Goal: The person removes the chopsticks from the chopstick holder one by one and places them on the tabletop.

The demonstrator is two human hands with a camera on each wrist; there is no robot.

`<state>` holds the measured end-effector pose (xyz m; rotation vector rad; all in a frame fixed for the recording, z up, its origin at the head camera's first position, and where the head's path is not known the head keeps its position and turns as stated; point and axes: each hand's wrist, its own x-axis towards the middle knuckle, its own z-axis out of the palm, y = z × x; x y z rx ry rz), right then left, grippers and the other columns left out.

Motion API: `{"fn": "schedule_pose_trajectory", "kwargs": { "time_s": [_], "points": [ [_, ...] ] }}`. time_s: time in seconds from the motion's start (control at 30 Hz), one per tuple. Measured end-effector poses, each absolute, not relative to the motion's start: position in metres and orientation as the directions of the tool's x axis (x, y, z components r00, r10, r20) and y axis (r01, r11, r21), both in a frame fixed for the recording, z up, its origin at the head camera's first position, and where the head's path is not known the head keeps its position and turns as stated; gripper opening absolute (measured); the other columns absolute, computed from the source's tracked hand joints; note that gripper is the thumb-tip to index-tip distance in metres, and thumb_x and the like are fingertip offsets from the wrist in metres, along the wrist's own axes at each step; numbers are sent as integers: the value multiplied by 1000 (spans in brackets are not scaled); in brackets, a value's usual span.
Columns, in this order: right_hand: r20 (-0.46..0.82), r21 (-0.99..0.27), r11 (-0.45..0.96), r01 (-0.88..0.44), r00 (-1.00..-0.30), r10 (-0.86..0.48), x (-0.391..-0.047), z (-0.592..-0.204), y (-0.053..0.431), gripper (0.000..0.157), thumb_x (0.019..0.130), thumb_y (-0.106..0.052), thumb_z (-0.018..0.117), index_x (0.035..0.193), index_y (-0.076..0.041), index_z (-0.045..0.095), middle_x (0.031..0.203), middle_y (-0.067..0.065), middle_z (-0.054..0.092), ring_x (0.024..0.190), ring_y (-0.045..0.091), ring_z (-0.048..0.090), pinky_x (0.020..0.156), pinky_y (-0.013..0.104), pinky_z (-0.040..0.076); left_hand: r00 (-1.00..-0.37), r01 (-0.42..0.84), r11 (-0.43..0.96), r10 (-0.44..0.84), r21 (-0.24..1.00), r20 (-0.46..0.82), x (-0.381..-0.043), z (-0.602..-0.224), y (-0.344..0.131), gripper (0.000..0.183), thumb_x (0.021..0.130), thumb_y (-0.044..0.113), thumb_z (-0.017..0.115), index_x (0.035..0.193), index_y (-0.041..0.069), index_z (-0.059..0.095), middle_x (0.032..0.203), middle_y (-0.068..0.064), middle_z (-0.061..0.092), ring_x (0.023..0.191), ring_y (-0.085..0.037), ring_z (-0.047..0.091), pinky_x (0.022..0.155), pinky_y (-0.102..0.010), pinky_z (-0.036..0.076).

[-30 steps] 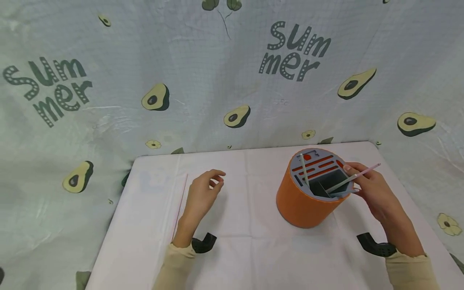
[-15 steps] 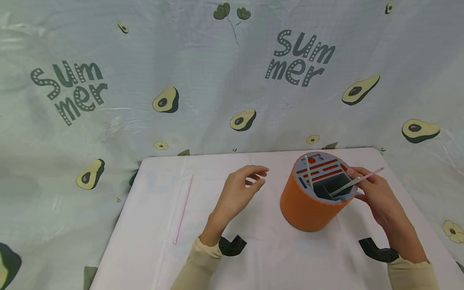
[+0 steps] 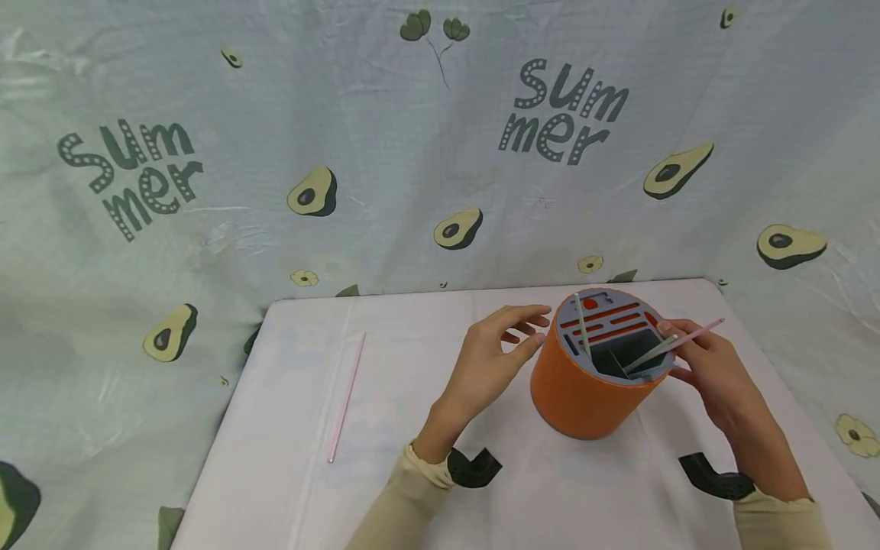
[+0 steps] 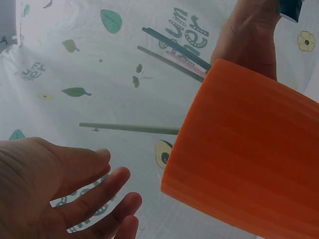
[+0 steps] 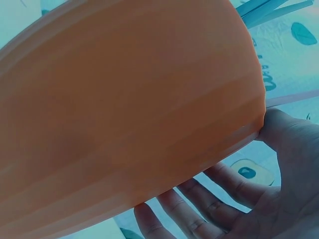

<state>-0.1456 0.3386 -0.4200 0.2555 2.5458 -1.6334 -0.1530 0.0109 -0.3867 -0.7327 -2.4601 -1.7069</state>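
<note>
An orange round desk organizer [image 3: 580,409] stands on the table, its grey top [image 3: 605,298] cut with slots and a deep dark compartment. My right hand [image 3: 722,374] holds it at the right side, thumb at the rim and fingers curved against the wall in the right wrist view. Close to the left rim is my left hand [image 3: 484,367], fingers loosely bent and holding nothing; the left wrist view shows a gap to the orange wall. A pale green stick [image 3: 583,328] pokes up from the compartment, while a pink stick [image 3: 704,330] and others lean out toward my right hand.
Another thin pink stick [image 3: 348,393] lies on the left part of the white-covered table [image 3: 412,328]. Behind the table hangs a pale curtain [image 3: 385,114] printed with avocados and lettering. A black strap [image 3: 474,467] sits on my left wrist.
My left hand has moved right, away from the pink stick on the table, up to the organizer's left side. My right hand stays at the rim. The view has shifted slightly.
</note>
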Motion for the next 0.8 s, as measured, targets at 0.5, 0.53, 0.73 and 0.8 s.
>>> {"fn": "schedule_pose_trajectory", "kwargs": {
  "time_s": [0.5, 0.53, 0.73, 0.8],
  "points": [
    [-177, -896, 397, 200, -980, 94, -148, -423, 336, 55, 107, -53, 48, 144, -12, 54, 106, -35, 57, 109, 0, 49, 77, 14, 55, -851, 479, 366, 417, 798, 319, -160, -398, 45, 29, 99, 26, 73, 126, 14, 75, 118, 4, 72, 99, -11, 54, 80, -17, 48],
    [-177, -896, 396, 200, -980, 95, -147, -423, 336, 54, 108, -53, 48, 143, -13, 54, 106, -35, 57, 110, 0, 48, 77, 14, 55, -851, 483, 378, 416, 790, 322, -160, -398, 47, 28, 99, 26, 73, 124, 13, 76, 117, 4, 72, 98, -10, 53, 79, -16, 46],
    [-185, -898, 385, 211, -977, 103, -146, -424, 337, 52, 107, -53, 49, 143, -17, 54, 107, -35, 57, 110, 0, 48, 77, 13, 54, -833, 533, 403, 402, 744, 380, -160, -401, 55, 24, 95, 25, 78, 115, 12, 80, 114, 3, 72, 98, -10, 54, 81, -13, 43],
    [-190, -900, 378, 216, -976, 107, -146, -425, 338, 50, 107, -54, 49, 143, -18, 55, 107, -35, 57, 110, -1, 48, 77, 13, 54, -826, 549, 411, 398, 728, 398, -161, -402, 58, 22, 95, 25, 79, 112, 12, 81, 112, 3, 72, 97, -10, 54, 81, -13, 43]
  ]
}}
